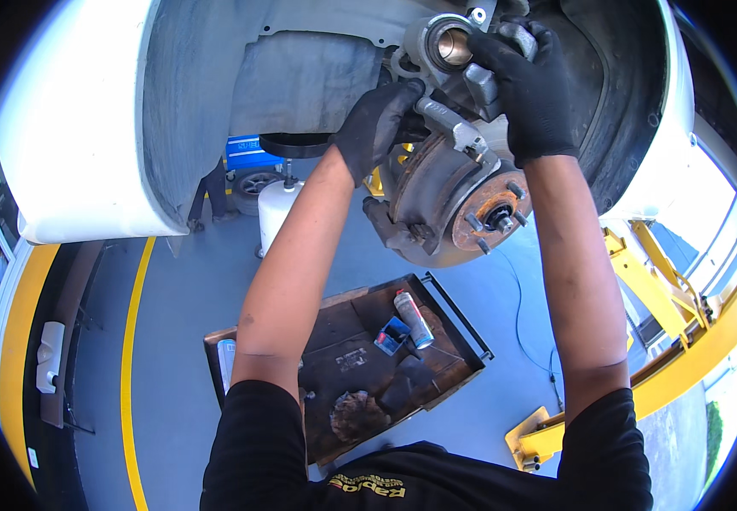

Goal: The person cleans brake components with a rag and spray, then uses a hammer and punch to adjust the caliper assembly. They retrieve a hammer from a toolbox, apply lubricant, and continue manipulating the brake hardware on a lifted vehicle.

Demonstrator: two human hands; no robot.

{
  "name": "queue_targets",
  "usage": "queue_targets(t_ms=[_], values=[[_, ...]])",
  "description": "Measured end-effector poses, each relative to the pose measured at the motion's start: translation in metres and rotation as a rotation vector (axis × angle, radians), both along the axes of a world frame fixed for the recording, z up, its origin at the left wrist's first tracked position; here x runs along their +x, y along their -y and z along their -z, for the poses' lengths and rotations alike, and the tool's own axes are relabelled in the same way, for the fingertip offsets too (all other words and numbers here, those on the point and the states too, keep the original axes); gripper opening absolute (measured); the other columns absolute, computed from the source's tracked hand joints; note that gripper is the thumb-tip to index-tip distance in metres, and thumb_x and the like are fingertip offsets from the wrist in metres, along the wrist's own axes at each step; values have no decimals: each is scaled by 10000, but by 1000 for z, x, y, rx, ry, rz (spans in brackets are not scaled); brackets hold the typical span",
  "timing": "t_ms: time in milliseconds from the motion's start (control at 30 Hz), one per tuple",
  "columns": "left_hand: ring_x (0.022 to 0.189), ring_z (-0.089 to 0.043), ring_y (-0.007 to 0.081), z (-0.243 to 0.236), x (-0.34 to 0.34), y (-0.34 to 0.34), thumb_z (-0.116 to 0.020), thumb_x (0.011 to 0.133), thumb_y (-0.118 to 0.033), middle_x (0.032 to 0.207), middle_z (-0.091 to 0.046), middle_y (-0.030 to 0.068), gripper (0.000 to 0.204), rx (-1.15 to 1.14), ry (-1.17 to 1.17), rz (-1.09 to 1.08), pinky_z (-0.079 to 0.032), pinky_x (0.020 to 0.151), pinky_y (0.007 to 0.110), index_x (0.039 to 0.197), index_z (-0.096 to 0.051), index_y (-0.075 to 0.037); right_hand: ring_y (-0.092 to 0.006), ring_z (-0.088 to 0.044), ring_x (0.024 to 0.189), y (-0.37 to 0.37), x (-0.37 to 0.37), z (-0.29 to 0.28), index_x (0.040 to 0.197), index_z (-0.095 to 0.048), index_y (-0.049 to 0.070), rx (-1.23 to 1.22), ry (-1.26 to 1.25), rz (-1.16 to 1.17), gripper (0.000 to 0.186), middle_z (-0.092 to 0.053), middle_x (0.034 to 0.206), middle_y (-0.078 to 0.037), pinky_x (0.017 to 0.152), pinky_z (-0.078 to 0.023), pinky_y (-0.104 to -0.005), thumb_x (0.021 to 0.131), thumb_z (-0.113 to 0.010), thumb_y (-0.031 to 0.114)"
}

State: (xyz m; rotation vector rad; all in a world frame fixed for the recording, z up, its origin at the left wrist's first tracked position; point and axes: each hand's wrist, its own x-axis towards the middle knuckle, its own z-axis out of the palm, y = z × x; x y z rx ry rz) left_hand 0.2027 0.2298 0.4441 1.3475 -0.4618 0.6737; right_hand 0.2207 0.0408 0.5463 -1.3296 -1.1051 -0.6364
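A grey brake caliper (432,53), its round piston bore facing me, is up inside the wheel arch above the brake disc (424,175). My right hand (539,94), in a black glove, is closed around the caliper's right side, thumb beside the bore. My left hand (379,119), also gloved in black, is curled at the left end of the caliper bracket (458,132), just below the caliper. Its fingertips are hidden, so what it grips does not show. The rusty wheel hub (495,209) with its studs sits below, between my forearms.
A dark cart tray (351,332) stands below, bearing a spray can (414,317) and a small blue box (392,335). White bodywork (87,119) flanks the wheel arch. A yellow lift arm (667,366) reaches in at right. A cable (519,315) lies on the floor; a person's legs (213,192) show behind.
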Motion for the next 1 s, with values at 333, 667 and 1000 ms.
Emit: queue_targets(t_ms=[333,667,1000], values=[[1052,-639,240,14,38,7,-520,1082,-282,1154,-672,92,289,-477,185,407,-516,974,416,1256,-609,-69,-231,-649,936,-39,3,-10,1088,-645,27,143,585,41,296,-674,1024,-129,842,-516,-383,794,-672,46],[1106,-636,285,12,5,29,-491,1091,-340,1196,-652,156,342,-630,-45,489,-526,1008,441,1251,-603,-58,-212,-636,919,-44,7,-11,1087,-644,26,175,466,-45,307,-668,976,-101,851,-509,-353,781,-663,47],[1173,-615,310,-1,48,-11,-413,1114,-322,1296,-623,160,371,-535,148,606,-501,1056,459,1341,-565,-71,-207,-618,879,-47,9,-13,1044,-630,36,195,486,103,282,-657,943,-110,807,-503,-373,773,-698,71]])
